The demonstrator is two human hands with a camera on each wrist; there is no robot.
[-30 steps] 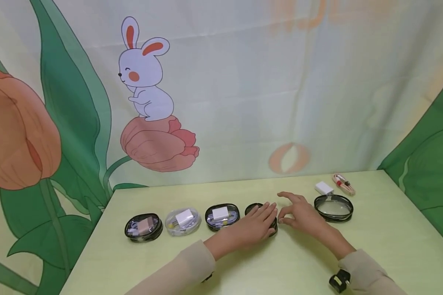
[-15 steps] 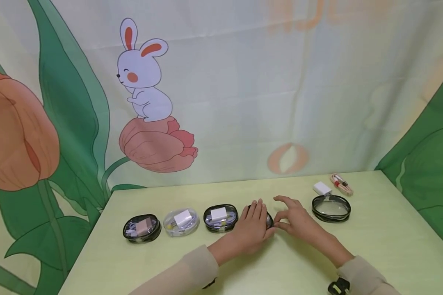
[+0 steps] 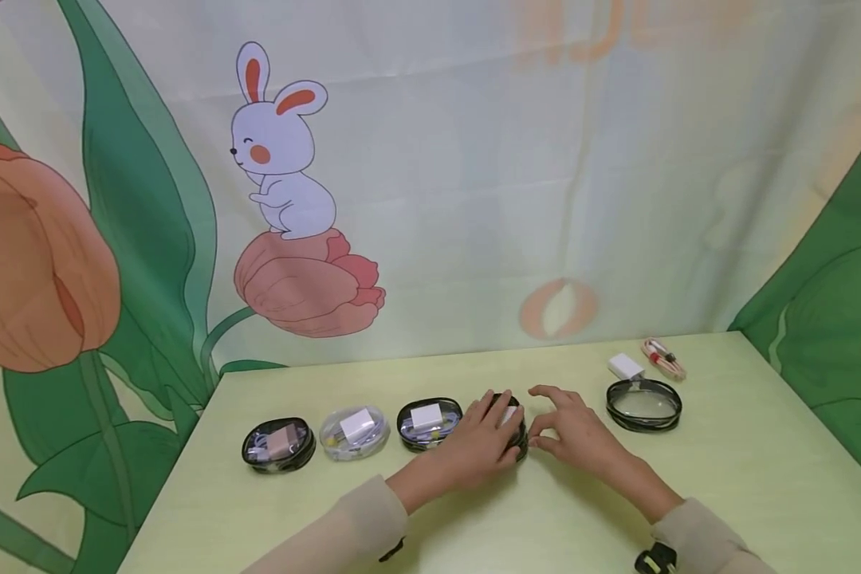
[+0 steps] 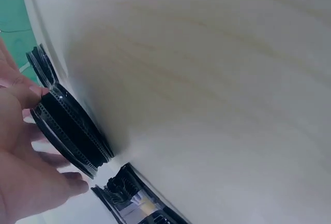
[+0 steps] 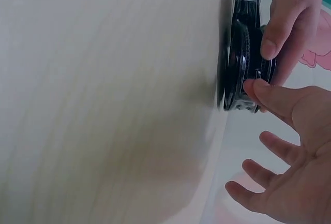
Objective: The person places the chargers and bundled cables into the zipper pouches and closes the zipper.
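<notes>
My left hand (image 3: 473,446) lies over a small oval pouch (image 3: 521,445) with black edges, fingers spread across its clear top. A bit of white charger (image 3: 508,414) shows between those fingers. In the left wrist view the pouch's black zipped side (image 4: 72,125) faces the camera, above the table. At the pouch's right end, my right hand (image 3: 581,434) pinches the zipper pull (image 5: 258,73) between thumb and index finger; its other fingers stretch away from the pouch. Much of the pouch's top is hidden under the left hand.
To the left stand a black-edged pouch (image 3: 430,422), a clear-edged pouch (image 3: 355,434) and another black-edged one (image 3: 278,445), each holding a charger and cable. At the right are a black-edged pouch (image 3: 643,405), a white charger (image 3: 626,367) and a coiled pink cable (image 3: 663,359).
The left hand has shifted slightly left and spread its fingers over the pouch, uncovering some white charger. The right hand's thumb and index finger have moved a little left with the pouch.
</notes>
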